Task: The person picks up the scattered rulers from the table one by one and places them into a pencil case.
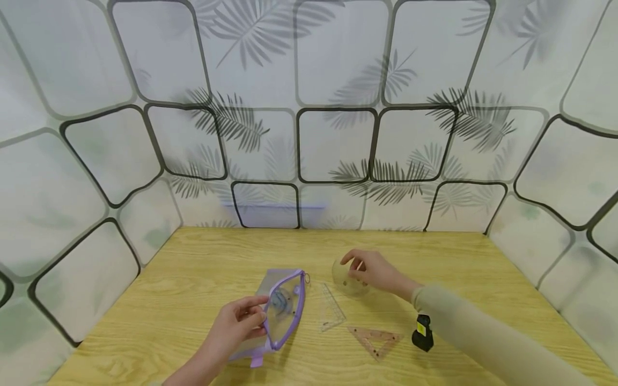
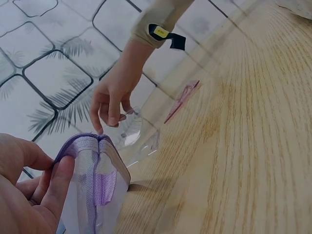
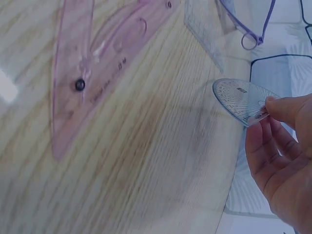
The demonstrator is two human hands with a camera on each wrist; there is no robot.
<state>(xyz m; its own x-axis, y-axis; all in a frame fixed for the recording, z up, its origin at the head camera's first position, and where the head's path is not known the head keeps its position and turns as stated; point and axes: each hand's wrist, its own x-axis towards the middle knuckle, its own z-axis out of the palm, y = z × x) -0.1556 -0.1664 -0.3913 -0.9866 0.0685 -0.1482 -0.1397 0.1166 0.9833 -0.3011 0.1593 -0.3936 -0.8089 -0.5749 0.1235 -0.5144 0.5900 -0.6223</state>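
Observation:
My left hand (image 1: pixel 236 321) (image 2: pixel 29 190) grips the open mouth of a clear pouch with purple zip trim (image 1: pixel 280 311) (image 2: pixel 95 180) lying on the wooden table (image 1: pixel 193 279). My right hand (image 1: pixel 369 268) (image 2: pixel 109 100) (image 3: pixel 280 146) pinches a clear round protractor (image 1: pixel 345 279) (image 2: pixel 127 129) (image 3: pixel 239 100) by its edge, tilted just above the table to the right of the pouch. A clear set square (image 1: pixel 330 308) (image 3: pixel 204 27) lies between pouch and protractor. A pink set square (image 1: pixel 375 340) (image 2: pixel 181 100) (image 3: pixel 92 58) lies nearer to me.
Walls of translucent panels with leaf print and black frames (image 1: pixel 333 145) close the table at the back and both sides. A black and yellow band (image 1: pixel 422 332) (image 2: pixel 168 35) sits on my right sleeve. Bare wood stretches to the left and the back of the table.

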